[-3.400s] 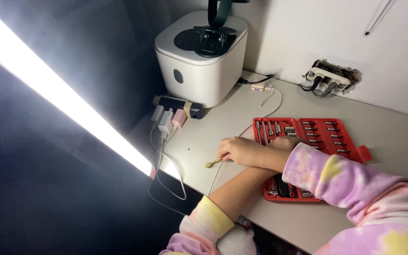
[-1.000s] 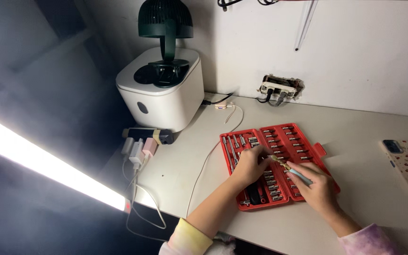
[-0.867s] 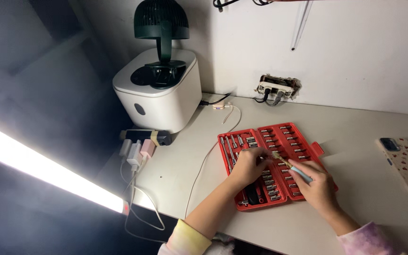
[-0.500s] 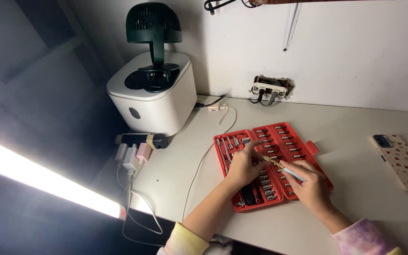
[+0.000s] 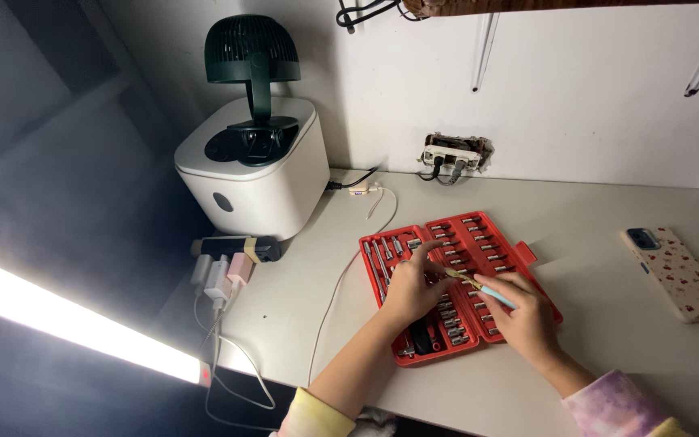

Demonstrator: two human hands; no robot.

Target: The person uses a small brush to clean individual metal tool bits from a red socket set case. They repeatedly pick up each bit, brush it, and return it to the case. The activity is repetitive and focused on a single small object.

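An open red case [image 5: 519, 257] of metal bits and sockets lies on the white desk [image 5: 592, 210]. My left hand [image 5: 408, 285] rests over the case's left half, its fingers pinched at the tip of a thin tool. That tool is a small screwdriver [image 5: 485, 289] with a pale blue handle and a gold shaft, held in my right hand [image 5: 523, 317] over the case's lower right part. Both hands meet above the middle of the case. Part of the case's lower rows is hidden under them.
A white box-shaped appliance [image 5: 250, 174] with a dark green fan [image 5: 252, 50] on it stands at the back left. A power strip with chargers [image 5: 226, 263] and cables sits beside it. A wall socket [image 5: 451, 151] is behind. A phone in a patterned case [image 5: 673, 273] lies right.
My right hand crossed from the left of the desk with the small tool to above the case. In the last second the hands stay together while the view drifts upward and right.
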